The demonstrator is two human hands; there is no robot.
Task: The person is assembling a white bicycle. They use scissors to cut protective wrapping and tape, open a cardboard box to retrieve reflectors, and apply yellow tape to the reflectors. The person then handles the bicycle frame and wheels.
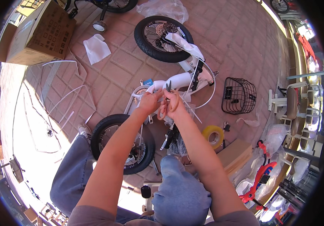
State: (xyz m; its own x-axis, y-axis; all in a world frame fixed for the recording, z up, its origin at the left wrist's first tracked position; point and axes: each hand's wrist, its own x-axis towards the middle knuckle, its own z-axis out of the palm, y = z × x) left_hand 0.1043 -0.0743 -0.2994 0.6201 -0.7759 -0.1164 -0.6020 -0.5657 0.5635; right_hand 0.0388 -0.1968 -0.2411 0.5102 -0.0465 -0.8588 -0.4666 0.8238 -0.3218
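Note:
A small bicycle lies on the paving, its white frame [179, 80] partly covered in white foam wrap. My right hand [172, 104] is closed around a pair of scissors [174, 98] with tan loop handles; the dark blades point away from me, over the wrapped tube. Close beside it, my left hand [150, 101] pinches at the near end of the white wrap; its fingertips are partly hidden. One wheel [144, 48] lies beyond my hands, and the other wheel [98, 140] is by my left forearm. Chain and crank parts [140, 90] show left of my left hand.
A black wire basket [238, 96] and a roll of yellow tape [218, 130] lie to the right, near a long cardboard box [234, 155]. A large carton [43, 35] stands far left. White strips and a white sheet [96, 49] litter the paving. A red ride-on toy [259, 180] sits lower right.

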